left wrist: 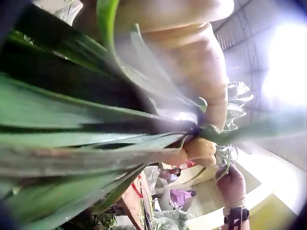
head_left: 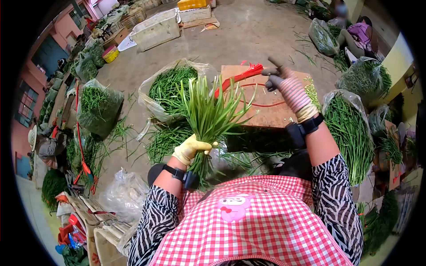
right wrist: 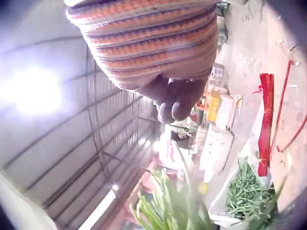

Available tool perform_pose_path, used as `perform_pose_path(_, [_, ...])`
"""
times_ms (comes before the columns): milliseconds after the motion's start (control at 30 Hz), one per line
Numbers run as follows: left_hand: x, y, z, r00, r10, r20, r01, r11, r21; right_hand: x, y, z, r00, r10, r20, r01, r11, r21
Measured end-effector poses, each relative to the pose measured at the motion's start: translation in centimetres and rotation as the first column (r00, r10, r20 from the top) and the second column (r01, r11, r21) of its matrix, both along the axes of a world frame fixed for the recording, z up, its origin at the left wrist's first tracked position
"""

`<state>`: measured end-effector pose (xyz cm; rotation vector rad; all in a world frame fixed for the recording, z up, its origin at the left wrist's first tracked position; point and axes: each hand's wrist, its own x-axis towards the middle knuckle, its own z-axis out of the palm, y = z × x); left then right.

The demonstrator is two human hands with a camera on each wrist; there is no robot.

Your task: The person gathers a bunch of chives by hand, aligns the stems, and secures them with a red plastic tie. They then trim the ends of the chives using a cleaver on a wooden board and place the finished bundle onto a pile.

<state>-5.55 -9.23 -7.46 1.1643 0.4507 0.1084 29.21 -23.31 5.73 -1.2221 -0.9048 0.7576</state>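
Gripping a bundle of green stalks (head_left: 206, 111) in the yellow-gloved left hand (head_left: 193, 148), with fingers curled round it and pale stems fanned out above. Raising the striped-gloved right hand (head_left: 290, 91) apart from the bundle, on its right and farther from the body, open, with fingers loosely bent and spread. Seen from the left wrist: leaves in close-up against the left palm, and beyond them the right hand, lifted near some blurred stalks. Seen from the right wrist: bent fingertips from beneath, the stem tips below them, and a ribbed roof (right wrist: 72, 158) with a bright lamp (right wrist: 33, 96), hidden from the head view. Seen only from the head: the whole grip, held in front of a red checked apron (head_left: 248, 230). Next outward, near the right hand: red strips (head_left: 242, 76) on a wooden board (head_left: 266, 114). Just beyond the bundle: an open plastic bag of greens (head_left: 171, 88). Farther off: white crates (head_left: 156, 31) on the floor (head_left: 239, 40).
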Motion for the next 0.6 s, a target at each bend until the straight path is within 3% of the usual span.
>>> perform_pose_path(67, [-0.2,0.1,0.4,1.000,0.005,-0.001,-0.005,1.000,0.010,0.9,-2.2,1.8,0.998,-0.045,-0.036,0.044,0.999,-0.030])
perform_pose_path(133, [-0.5,0.0,1.1,1.000,0.026,-0.008,-0.026,1.000,0.010,2.5,-4.4,1.5,0.972,0.210,-0.103,-0.221,0.969,-0.110])
perform_pose_path(167, [-0.5,-0.1,1.3,0.998,0.057,0.003,-0.057,0.997,-0.049,2.4,-5.1,1.7,0.909,0.372,0.190,-0.321,0.913,-0.254])
perform_pose_path(200, [-0.5,-0.2,1.4,0.998,0.065,-0.001,-0.065,0.997,-0.046,2.3,-5.8,1.9,0.729,0.529,0.435,-0.359,0.836,-0.415])
perform_pose_path(233, [-0.5,-0.2,1.5,0.997,0.075,-0.004,-0.075,0.996,-0.041,0.9,-6.3,2.4,0.623,0.574,0.532,-0.236,0.786,-0.571])
perform_pose_path(267, [-0.4,0.0,1.6,0.996,0.084,-0.005,-0.084,0.996,-0.034,-0.2,-5.9,2.2,0.605,0.526,0.597,-0.137,0.808,-0.573])
perform_pose_path(333, [-0.1,0.4,0.9,0.999,0.040,0.007,-0.040,0.999,0.012,-2.7,-4.2,2.1,0.786,0.312,0.534,-0.077,0.906,-0.417])
perform_pose_path(367, [0.0,0.6,0.5,1.000,0.029,0.007,-0.029,0.999,0.037,-4.5,-3.2,3.8,0.894,0.204,0.400,0.001,0.890,-0.456])
perform_pose_path(400, [0.1,0.5,0.3,1.000,0.016,0.006,-0.017,0.998,0.061,-5.8,-2.4,4.5,0.930,0.116,0.348,0.048,0.902,-0.428])
perform_pose_path(467, [0.4,0.0,1.1,1.000,-0.004,0.001,0.003,0.999,0.033,-6.5,-0.2,3.1,0.804,0.189,0.563,0.083,0.903,-0.421])
perform_pose_path(533, [0.3,0.4,0.1,0.999,-0.043,0.000,0.043,0.997,0.060,-6.4,1.4,2.4,0.825,0.245,0.510,0.106,0.818,-0.566])
perform_pose_path(567, [0.4,0.0,0.3,1.000,-0.007,-0.002,0.007,1.000,0.017,-6.1,1.5,2.3,0.864,0.112,0.490,0.153,0.870,-0.468])
perform_pose_path(600, [0.3,0.4,0.4,1.000,0.003,-0.012,-0.002,1.000,0.020,-5.5,2.6,1.3,0.801,0.119,0.586,0.174,0.891,-0.419])
